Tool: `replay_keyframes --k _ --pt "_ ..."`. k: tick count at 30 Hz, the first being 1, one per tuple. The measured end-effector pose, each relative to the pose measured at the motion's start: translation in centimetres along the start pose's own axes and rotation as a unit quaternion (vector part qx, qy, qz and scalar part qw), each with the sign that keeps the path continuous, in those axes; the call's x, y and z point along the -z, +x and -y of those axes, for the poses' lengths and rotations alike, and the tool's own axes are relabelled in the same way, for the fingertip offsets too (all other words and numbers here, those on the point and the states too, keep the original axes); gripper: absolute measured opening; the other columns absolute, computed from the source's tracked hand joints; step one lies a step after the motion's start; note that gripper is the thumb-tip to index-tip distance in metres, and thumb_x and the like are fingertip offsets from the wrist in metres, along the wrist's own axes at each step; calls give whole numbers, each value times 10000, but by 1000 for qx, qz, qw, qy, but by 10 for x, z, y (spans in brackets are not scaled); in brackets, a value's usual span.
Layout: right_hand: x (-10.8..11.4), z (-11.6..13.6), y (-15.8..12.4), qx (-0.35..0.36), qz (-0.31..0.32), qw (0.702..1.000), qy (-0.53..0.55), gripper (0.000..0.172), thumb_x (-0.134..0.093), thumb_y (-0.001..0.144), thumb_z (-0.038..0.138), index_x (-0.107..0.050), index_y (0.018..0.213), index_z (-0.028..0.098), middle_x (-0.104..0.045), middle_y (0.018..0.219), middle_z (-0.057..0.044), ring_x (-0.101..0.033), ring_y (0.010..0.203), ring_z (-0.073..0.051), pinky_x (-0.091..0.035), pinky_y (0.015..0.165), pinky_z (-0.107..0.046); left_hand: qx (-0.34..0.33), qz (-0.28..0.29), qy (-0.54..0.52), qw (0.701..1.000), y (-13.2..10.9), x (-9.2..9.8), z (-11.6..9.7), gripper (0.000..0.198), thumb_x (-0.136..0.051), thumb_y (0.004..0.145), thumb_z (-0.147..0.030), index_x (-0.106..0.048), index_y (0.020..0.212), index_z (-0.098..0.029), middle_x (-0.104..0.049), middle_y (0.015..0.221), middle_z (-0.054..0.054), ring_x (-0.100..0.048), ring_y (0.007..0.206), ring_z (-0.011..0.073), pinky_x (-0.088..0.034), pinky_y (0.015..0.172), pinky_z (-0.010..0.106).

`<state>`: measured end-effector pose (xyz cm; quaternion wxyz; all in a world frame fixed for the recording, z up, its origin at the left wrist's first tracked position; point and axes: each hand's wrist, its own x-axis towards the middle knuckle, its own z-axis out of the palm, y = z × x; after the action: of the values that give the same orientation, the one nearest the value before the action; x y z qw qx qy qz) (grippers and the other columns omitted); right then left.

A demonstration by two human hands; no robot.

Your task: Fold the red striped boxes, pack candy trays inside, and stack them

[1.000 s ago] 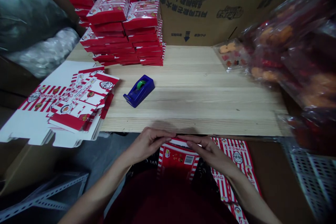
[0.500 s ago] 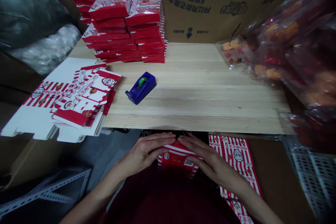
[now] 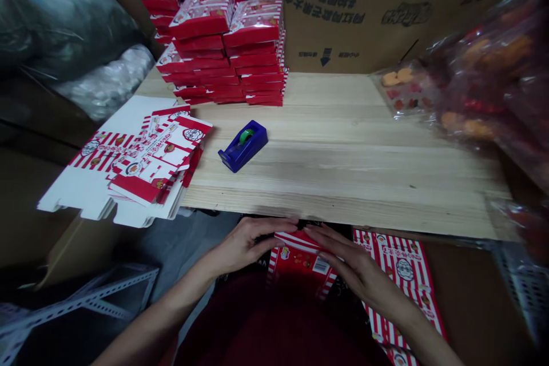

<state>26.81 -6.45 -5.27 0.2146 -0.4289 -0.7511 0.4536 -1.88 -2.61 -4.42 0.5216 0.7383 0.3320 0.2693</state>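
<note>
A small red-and-white striped carton (image 3: 300,260) rests on my lap below the near edge of the wooden table (image 3: 343,143). My left hand (image 3: 246,240) presses its fingers on the carton's top left edge. Over the top right edge lies my right hand (image 3: 347,260), fingers closed flat on it. Both hands hold the carton between them. A blue tape dispenser (image 3: 243,146) sits on the table beyond the hands.
Flat unfolded cartons (image 3: 137,166) lie stacked at the table's left end. Tall stacks of filled red packs (image 3: 227,46) stand at the back left before a big cardboard box (image 3: 369,6). Clear bags of sweets (image 3: 484,80) pile up on the right. More flat cartons (image 3: 403,274) lie beside my right arm.
The view has shifted left, so everything sits further right. My hands have stayed on the carton, pressing along its top edge, with fingers now closer together.
</note>
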Motion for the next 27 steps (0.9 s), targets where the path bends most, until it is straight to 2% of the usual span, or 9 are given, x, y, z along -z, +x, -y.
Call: replay_keyframes --k 7,13,18,24,26,27 --pt "1 1 6 -3 1 1000 25 473 -504 1071 298 -474 1532 400 -569 1543 -30 -495 1460 -255 -442 1201 -530 8 16 -16 1000 10 6 -1 400 -641 994 -221 -661 1380 -323 -678 1415 56 -659 1294 219 -541 1101 374" --pt "-7 -1 12 15 -57 996 64 405 -545 1053 297 -589 1445 388 -641 1433 -61 -586 1353 -258 -506 1130 -525 2 0 -5 1000 13 4 -3 425 -622 1000 -210 -633 1406 -335 -658 1434 66 -641 1317 234 -535 1118 445" --pt "-8 -10 20 36 -57 993 97 347 -525 1058 294 -669 1360 386 -687 1375 -57 -630 1290 -242 -514 1111 -506 -7 20 -30 999 17 8 9 384 -617 996 -187 -680 1348 -325 -684 1394 69 -657 1295 238 -554 1091 437" --pt "-22 -19 27 -12 -150 977 151 248 -629 1004 394 -777 1198 348 -764 1248 -68 -670 1231 -272 -505 1103 -544 -14 -52 -6 999 16 -12 21 291 -576 1015 -218 -742 1249 -264 -755 1288 93 -701 1228 223 -562 1056 417" --pt "-22 -23 26 -37 -167 972 163 257 -663 971 458 -806 1137 324 -780 1218 -85 -684 1218 -299 -508 1096 -565 -25 -97 47 994 15 -9 18 296 -549 1026 -219 -727 1261 -251 -756 1280 95 -698 1217 216 -554 1053 415" --pt "-20 -24 25 -50 -170 970 167 267 -678 954 481 -817 1111 316 -784 1214 -93 -689 1215 -311 -515 1090 -570 -23 -140 82 986 14 -1 16 299 -551 1025 -223 -713 1275 -251 -752 1281 92 -692 1214 216 -543 1058 422"
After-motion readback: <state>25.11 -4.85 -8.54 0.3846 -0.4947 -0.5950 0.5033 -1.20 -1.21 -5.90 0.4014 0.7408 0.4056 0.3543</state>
